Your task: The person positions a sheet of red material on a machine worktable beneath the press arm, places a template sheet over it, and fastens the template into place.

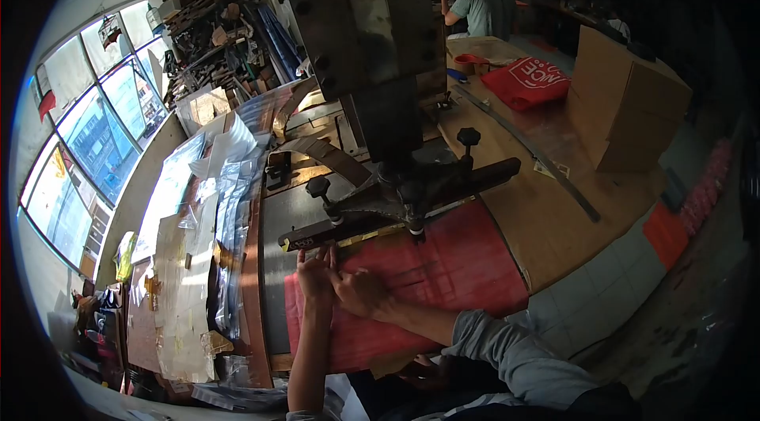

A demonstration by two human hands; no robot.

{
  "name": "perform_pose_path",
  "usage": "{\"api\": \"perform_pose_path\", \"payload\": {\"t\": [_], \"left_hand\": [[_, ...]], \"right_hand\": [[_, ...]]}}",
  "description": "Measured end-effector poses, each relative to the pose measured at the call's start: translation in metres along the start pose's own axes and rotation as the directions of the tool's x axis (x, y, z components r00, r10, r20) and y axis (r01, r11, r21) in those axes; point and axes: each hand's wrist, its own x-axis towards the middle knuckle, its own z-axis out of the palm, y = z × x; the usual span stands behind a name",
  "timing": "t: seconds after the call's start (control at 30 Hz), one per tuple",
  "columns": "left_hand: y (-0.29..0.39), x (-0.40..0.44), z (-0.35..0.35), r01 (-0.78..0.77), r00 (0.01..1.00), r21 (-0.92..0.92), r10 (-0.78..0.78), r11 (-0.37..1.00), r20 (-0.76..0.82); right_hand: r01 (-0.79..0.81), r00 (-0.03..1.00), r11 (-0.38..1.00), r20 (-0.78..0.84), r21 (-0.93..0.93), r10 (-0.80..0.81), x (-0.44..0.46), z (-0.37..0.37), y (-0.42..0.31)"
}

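Note:
My left hand point(315, 277) is raised palm-up just below the left end of a dark metal bar point(483, 176), its fingers curled near the bar's edge. Close beside it, my right hand point(360, 292) is closed, with fingertips meeting those of my left hand. Anything between the fingers is too small to make out. Both hands are over a red sheet point(459, 262) that lies on the metal bed point(277, 219). The bar hangs under a dark press head point(384, 116) and carries black knobs point(318, 186).
Cardboard and plastic sheets point(186, 294) lie to the left. On the wooden table point(514, 239) at right are a metal strip point(554, 171), a red bag point(529, 83) and a cardboard box point(625, 100). A person point(481, 5) is at the back.

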Motion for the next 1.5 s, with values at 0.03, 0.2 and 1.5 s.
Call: {"api": "perform_pose_path", "payload": {"t": [0.03, 0.2, 1.5], "left_hand": [[0.001, -0.006, 0.014, 0.019, 0.999, -0.063, -0.021, 0.998, -0.029], [-0.004, -0.007, 0.025, -0.043, 0.984, 0.086, 0.057, 0.995, -0.166], [-0.058, -0.061, 0.086, -0.763, 0.614, 0.392, -0.388, -0.513, 0.687]], "right_hand": [[-0.009, 1.000, 1.000, -0.005, 0.027, 0.009, -0.001, 0.000, -0.001], [-0.072, 0.994, 0.996, 0.080, 0.044, 0.068, 0.001, -0.011, -0.004], [0.301, 0.954, 0.917, 0.088, -0.263, -0.288, -0.057, -0.123, 0.158]]}}
